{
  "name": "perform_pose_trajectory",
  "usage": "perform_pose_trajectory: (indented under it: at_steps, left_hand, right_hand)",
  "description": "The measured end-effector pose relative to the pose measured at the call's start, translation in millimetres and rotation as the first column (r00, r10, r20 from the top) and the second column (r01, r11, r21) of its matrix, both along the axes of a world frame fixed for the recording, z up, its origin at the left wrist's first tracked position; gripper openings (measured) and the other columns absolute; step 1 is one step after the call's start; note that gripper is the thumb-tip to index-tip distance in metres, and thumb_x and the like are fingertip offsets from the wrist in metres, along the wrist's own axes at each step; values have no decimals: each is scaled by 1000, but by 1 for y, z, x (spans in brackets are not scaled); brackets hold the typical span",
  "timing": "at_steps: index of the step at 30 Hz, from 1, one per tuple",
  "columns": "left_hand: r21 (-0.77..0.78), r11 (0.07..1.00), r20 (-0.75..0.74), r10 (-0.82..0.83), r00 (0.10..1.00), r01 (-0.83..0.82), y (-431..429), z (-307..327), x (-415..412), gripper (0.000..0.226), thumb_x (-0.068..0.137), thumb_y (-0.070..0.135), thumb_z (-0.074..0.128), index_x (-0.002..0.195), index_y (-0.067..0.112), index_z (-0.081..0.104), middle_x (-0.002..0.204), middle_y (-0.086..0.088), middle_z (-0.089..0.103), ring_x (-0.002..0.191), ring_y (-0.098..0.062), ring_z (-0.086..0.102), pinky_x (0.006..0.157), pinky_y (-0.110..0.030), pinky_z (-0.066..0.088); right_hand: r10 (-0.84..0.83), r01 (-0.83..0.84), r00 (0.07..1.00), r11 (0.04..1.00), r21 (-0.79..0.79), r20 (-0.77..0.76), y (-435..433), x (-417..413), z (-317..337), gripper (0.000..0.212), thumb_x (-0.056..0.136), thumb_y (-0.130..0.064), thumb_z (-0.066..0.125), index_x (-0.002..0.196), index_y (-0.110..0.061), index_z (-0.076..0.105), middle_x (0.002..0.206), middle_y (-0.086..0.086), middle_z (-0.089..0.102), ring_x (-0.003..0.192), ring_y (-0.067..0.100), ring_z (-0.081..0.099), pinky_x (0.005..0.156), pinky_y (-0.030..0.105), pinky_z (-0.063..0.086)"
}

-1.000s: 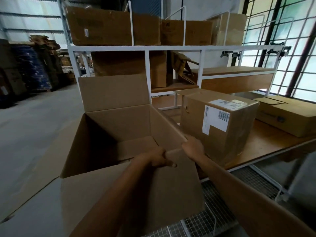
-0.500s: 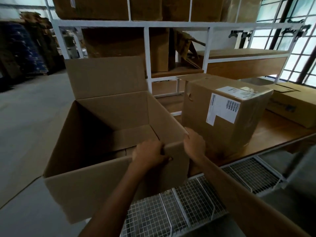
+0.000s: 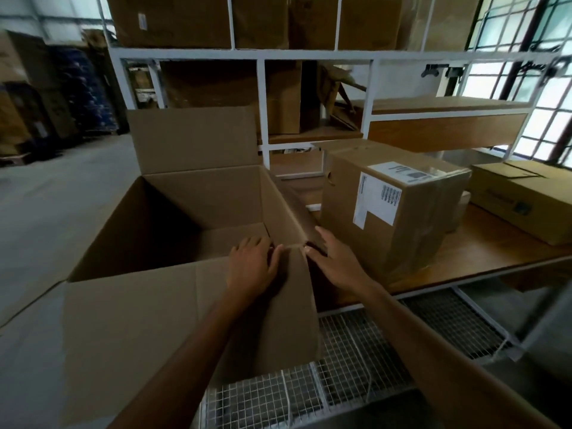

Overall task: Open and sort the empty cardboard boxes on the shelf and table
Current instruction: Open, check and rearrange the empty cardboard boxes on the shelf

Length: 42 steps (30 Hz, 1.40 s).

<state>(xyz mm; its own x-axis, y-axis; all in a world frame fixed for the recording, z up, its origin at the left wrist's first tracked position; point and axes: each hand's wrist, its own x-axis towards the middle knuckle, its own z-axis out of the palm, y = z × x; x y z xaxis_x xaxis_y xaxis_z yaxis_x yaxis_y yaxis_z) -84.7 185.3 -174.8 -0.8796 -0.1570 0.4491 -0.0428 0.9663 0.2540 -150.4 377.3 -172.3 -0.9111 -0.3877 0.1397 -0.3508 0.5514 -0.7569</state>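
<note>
Grey concrete floor (image 3: 46, 212) fills the left side of the room, with dark stacked goods (image 3: 77, 94) against the far wall. To their right stands a white shelf frame (image 3: 263, 54). Closed cardboard boxes (image 3: 173, 20) sit in a row on its top level, and more cardboard is on the level below.

In front of the frame is the open box (image 3: 198, 196), large and empty. Its rear flap (image 3: 192, 139) is upright and its near flap hangs down outside. What bears the box is hidden by its own walls.

The left hand (image 3: 252, 264) is at the near right corner of this box. Its fingers fold over the near rim into the box and its thumb lies on the outer face, so it grips the rim. The right hand (image 3: 337, 264) is just beside it, outside the same corner. Its fingers are straight and spread against the box's right side (a flat contact, nothing clasped).

Right of the hands, a taped box (image 3: 418, 230) with a white label (image 3: 376, 202) stands on the wooden table (image 3: 495, 252), near the open box. A wire mesh rack (image 3: 356, 351) lies below the table edge. Further right, a low flat box (image 3: 526, 193) rests on the table. A gridded window (image 3: 551, 113) closes off the right side.
</note>
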Motion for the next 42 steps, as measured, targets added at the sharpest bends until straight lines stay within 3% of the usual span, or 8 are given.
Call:
perform_pose_trajectory:
  at_steps: [7, 12, 17, 21, 25, 32, 36, 42]
  left_hand:
    - [80, 981, -97, -166, 981, 174, 77, 2, 1, 34, 99, 46, 40, 111, 23, 62, 109, -1, 65, 101, -21, 57, 79, -29, 37]
    - [176, 933, -198, -278, 940, 313, 145, -13, 15, 42, 99, 44, 42, 130, 20, 54, 137, -7, 55, 127, -21, 49, 104, -38, 43]
    - [321, 886, -249, -262, 932, 335, 204, -36, 47, 49, 98, 45, 43, 137, 16, 50, 141, -5, 52, 130, -10, 41, 103, -8, 24]
    - [419, 839, -251, -260, 932, 347, 233, -64, 55, 54, 97, 48, 43, 139, 15, 48, 140, -6, 52, 129, -16, 46, 103, -31, 43]
    - [491, 813, -231, -225, 947, 313, 250, -77, 41, 52, 97, 44, 48, 140, 17, 47, 141, -4, 50, 128, -17, 48, 100, -45, 48]
    - [478, 811, -258, -239, 936, 339, 287, -72, -37, 53, 94, 45, 49, 140, 18, 46, 138, -3, 52, 124, -18, 51, 97, -46, 49]
    - [471, 815, -276, -228, 934, 339, 305, -63, -90, 49, 94, 42, 52, 139, 22, 45, 136, -3, 53, 122, -22, 53, 94, -51, 49]
    - [386, 866, -364, -174, 915, 318, 316, -41, -161, 43, 93, 26, 58, 133, 10, 52, 133, -9, 55, 124, -26, 51, 98, -49, 45]
  right_hand:
    - [-20, 12, 984, 999, -46, -177, 62, 25, 10, 62, 95, -40, 56, 150, -27, 31, 150, -1, 42, 134, 18, 43, 108, 35, 38]
    - [-98, 77, 975, 991, -109, -200, 115, 54, -10, 61, 95, -41, 56, 149, -29, 31, 151, -2, 40, 135, 15, 40, 108, 35, 39]
    - [-180, 148, 969, 971, -187, -169, 177, 87, -40, 59, 94, -35, 59, 147, -26, 35, 148, 2, 42, 133, 15, 43, 101, 43, 48]
    - [-303, 281, 951, 932, -229, -63, 217, 105, -61, 60, 93, -36, 59, 147, -33, 33, 150, -1, 39, 132, 12, 42, 102, 38, 47]
    - [-344, 336, 939, 906, -257, 15, 244, 94, -72, 59, 93, -35, 60, 146, -36, 35, 149, 0, 41, 130, 12, 45, 101, 40, 47]
    - [-421, 403, 907, 880, -252, -19, 275, 12, -67, 53, 94, -29, 60, 144, -28, 41, 143, 4, 48, 122, 13, 53, 91, 27, 50]
    - [-409, 384, 910, 892, -238, -62, 291, -41, -52, 50, 94, -30, 60, 141, -29, 43, 139, 0, 50, 119, 9, 53, 94, 36, 53]
    - [-380, 334, 918, 893, -302, -108, 306, -116, -35, 49, 93, -28, 60, 140, -25, 46, 139, -4, 50, 119, 5, 52, 91, 32, 54]
